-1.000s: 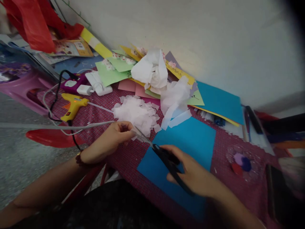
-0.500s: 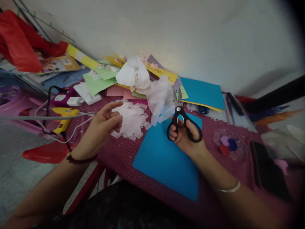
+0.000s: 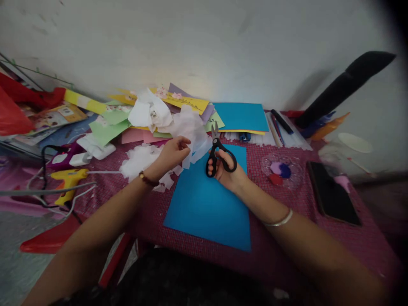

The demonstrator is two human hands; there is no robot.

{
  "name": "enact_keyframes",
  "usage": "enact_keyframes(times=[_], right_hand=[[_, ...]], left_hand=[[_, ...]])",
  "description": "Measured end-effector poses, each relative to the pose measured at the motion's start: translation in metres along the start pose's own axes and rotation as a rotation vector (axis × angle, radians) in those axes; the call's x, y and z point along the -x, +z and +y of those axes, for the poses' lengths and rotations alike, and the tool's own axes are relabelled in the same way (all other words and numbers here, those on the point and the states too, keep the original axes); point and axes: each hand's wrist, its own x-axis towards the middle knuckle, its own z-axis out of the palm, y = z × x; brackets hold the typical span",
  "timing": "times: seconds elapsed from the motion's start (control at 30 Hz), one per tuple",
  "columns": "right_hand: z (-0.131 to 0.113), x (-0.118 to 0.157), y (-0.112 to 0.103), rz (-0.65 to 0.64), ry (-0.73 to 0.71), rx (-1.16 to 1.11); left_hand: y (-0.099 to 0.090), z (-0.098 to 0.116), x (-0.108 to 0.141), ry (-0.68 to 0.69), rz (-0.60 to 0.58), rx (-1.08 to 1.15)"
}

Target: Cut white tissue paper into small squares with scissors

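Observation:
My right hand (image 3: 225,170) is closed on black-handled scissors (image 3: 218,148), its fingers through the loops. The metal blades point away from me and are slightly apart. My left hand (image 3: 175,153) has its fingers loosely curved with a gap at the tips, and I see nothing held in it. It reaches the left edge of some thin translucent white paper (image 3: 189,125); whether it touches the paper I cannot tell. Below that hand lies a pile of small white paper pieces (image 3: 140,159). Under the scissors, a blue sheet (image 3: 210,208) rests on the red checked tablecloth (image 3: 146,221).
To the left are a yellow glue gun (image 3: 68,182) with its cords and a purple power strip (image 3: 63,157). Coloured cards (image 3: 188,102) and crumpled white paper (image 3: 149,110) lie along the wall. A clear paint palette (image 3: 282,170) and a black phone (image 3: 333,193) sit right.
My left hand has moved right and forward, from left of the paper pieces to the translucent paper's edge. My right hand still holds the scissors. The whole view has shifted.

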Motion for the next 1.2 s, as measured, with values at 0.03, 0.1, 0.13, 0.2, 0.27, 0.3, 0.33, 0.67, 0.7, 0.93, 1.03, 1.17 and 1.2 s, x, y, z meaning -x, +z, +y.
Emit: enact_keyframes(times=[0.03, 0.1, 0.13, 0.2, 0.27, 0.3, 0.33, 0.67, 0.7, 0.93, 1.03, 1.17, 1.2], right_hand=[[0.000, 0.000, 0.000, 0.000, 0.001, 0.002], [0.000, -0.001, -0.001, 0.002, 0.010, 0.001], [0.000, -0.001, -0.001, 0.007, 0.016, 0.000], [0.000, -0.001, -0.001, 0.012, 0.027, -0.001], [0.000, -0.002, -0.001, 0.009, 0.027, 0.000], [0.000, -0.002, -0.001, 0.004, 0.026, 0.003], [0.000, -0.002, -0.001, -0.002, 0.026, 0.006], [0.000, -0.002, -0.003, -0.016, 0.046, 0.005], [0.000, -0.001, -0.003, -0.019, 0.043, 0.007], [0.002, 0.000, -0.003, -0.042, 0.020, 0.045], [0.003, 0.000, -0.003, -0.052, 0.014, 0.062], [0.004, 0.000, -0.004, -0.064, 0.016, 0.072], [0.004, 0.000, -0.004, -0.063, 0.011, 0.071]], left_hand=[[0.005, -0.005, -0.011, 0.027, 0.022, -0.083], [0.013, -0.015, -0.030, 0.059, 0.039, -0.197], [0.016, -0.018, -0.037, 0.060, 0.048, -0.221], [0.020, -0.024, -0.047, 0.046, 0.058, -0.241], [0.021, -0.027, -0.051, 0.030, 0.065, -0.223], [0.021, -0.028, -0.051, 0.026, 0.067, -0.193], [0.020, -0.028, -0.050, 0.022, 0.071, -0.147], [0.001, -0.016, -0.029, -0.019, 0.129, 0.201], [-0.003, -0.014, -0.026, -0.012, 0.127, 0.217], [-0.033, -0.006, -0.024, -0.013, 0.194, 0.148], [-0.045, -0.002, -0.048, 0.130, 0.299, -0.142], [-0.053, 0.010, -0.094, 0.270, 0.306, -0.338], [-0.053, 0.013, -0.104, 0.251, 0.276, -0.330]])
